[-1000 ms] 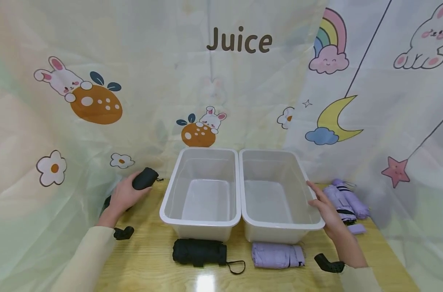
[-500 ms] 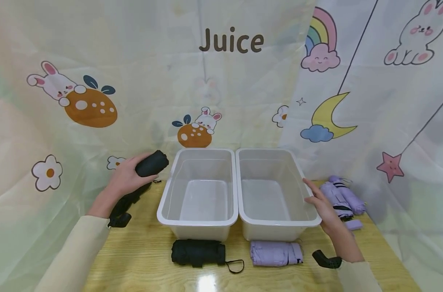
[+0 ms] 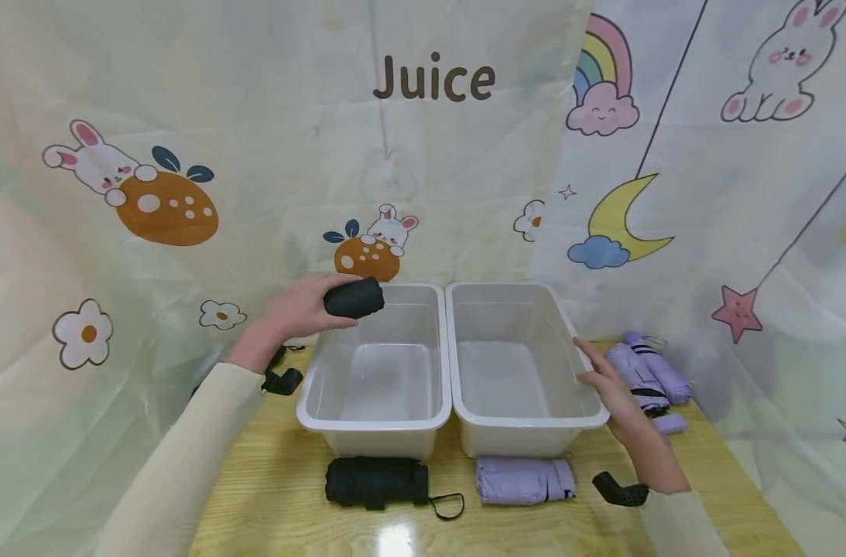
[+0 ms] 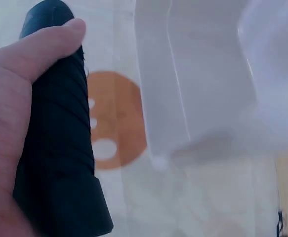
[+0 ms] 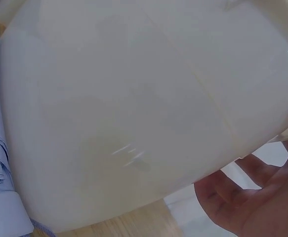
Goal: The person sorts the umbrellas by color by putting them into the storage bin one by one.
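My left hand grips a black folded umbrella above the back left corner of the left white bin. In the left wrist view, the thumb crosses the upper part of the umbrella, and the bin is beside it. My right hand rests with its fingers at the right rim of the right white bin. The right wrist view has those fingers along the edge of that bin. Both bins look empty inside.
In front of the left bin lies a black folded umbrella with a wrist loop; a lavender one lies before the right bin. Several lavender umbrellas lie at the right. Behind my left wrist, dark items show partly. A printed curtain hangs behind.
My left hand has lifted the black umbrella from the left side and carried it rightward to the left bin. The right hand stays at its bin's rim; the view has shifted slightly.
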The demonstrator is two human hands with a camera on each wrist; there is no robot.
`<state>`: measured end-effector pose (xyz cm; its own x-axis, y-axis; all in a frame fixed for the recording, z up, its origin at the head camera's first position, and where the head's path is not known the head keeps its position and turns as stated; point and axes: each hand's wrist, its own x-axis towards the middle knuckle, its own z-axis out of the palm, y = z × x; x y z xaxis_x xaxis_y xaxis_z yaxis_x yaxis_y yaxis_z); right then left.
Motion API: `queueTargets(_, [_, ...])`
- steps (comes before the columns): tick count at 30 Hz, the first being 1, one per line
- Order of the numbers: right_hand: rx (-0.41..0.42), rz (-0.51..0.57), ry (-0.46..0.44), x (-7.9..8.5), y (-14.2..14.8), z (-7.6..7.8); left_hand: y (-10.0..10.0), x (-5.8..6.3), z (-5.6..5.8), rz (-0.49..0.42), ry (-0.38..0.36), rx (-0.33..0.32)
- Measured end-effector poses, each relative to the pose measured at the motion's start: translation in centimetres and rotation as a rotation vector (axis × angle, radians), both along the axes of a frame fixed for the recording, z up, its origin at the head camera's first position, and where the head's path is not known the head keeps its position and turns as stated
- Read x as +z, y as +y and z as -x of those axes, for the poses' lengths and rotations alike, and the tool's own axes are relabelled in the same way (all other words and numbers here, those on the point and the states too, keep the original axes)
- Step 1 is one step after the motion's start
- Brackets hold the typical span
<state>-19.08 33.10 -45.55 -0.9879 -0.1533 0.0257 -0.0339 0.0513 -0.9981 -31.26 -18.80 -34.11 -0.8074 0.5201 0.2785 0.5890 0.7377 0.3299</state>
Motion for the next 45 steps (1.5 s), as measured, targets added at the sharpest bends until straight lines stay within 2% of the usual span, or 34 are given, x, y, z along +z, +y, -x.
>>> queueTargets(3, [-0.003,0.003,0.0,-0.1,-0.1,0.2,1.2,-0.4,0.9,0.018,-0.042,-0.034])
queueTargets(10, [-0.001,-0.002,0.006,-0.3,-0.1,0.2,3.7,-2.2,2.8,0.028,-0.101,-0.055])
queueTargets(19, [-0.004,0.027,0.023,-0.2,0.0,0.2,6.5,-5.3,5.0,0.093,-0.098,-0.096])
queueTargets(22, [-0.001,0.035,0.023,-0.2,0.0,0.1,7.1,-6.2,5.5,0.113,-0.109,-0.097])
queueTargets(28, [-0.01,0.036,0.014,-0.1,-0.2,0.2,8.1,-7.6,5.9,0.145,-0.136,-0.052])
queueTargets(33, [-0.017,0.031,0.016,-0.1,-0.2,0.2,8.8,-8.5,6.1,0.172,-0.192,-0.023])
queueTargets(40, [-0.024,0.042,0.02,0.0,-0.4,0.3,9.3,-10.3,7.1,0.206,-0.167,-0.048])
queueTargets(45, [-0.036,0.042,0.011,-0.1,-0.4,0.1,9.6,-11.4,7.6,0.199,-0.225,-0.028])
